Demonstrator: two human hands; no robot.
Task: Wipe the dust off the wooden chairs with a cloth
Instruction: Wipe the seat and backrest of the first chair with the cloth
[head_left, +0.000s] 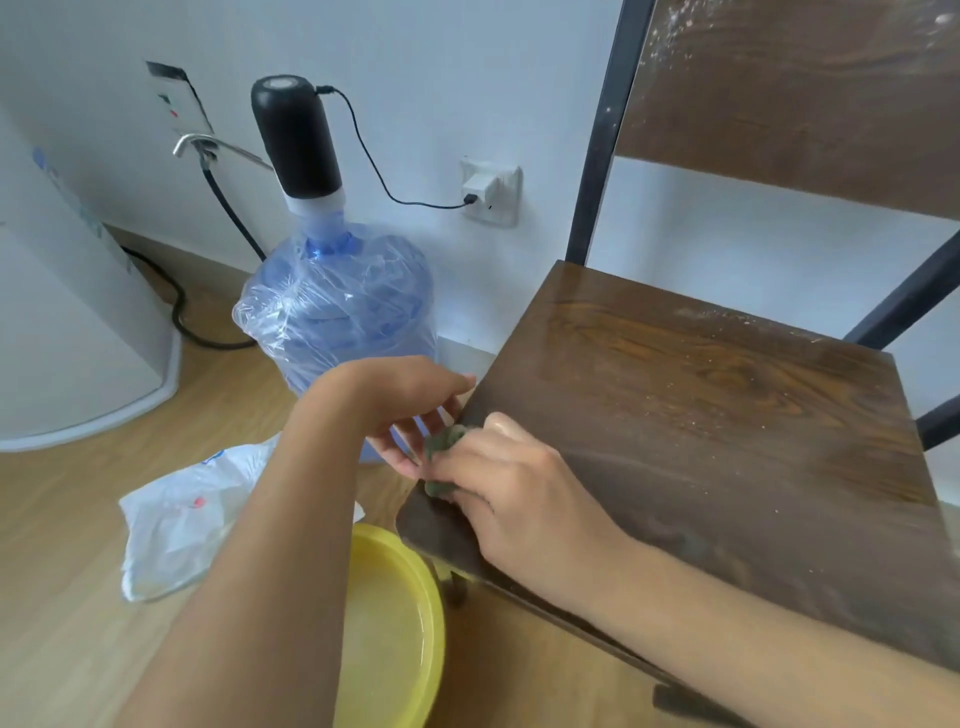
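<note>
A dark wooden chair with a black metal frame fills the right side; its seat (701, 415) carries pale dust specks toward the back and right, and its backrest (789, 98) is dusty at the top. My right hand (514, 483) presses a small green cloth (441, 444) against the seat's left edge, most of the cloth hidden under the fingers. My left hand (410, 410) is cupped just off that same edge, fingers apart, beside the cloth. Whether it touches the cloth I cannot tell.
A yellow basin (415, 629) sits on the wooden floor below the seat's front left corner. A white plastic bag (176, 525) lies to its left. A blue water jug (343, 312) with a black pump stands by the wall, with a white appliance (62, 322) farther left.
</note>
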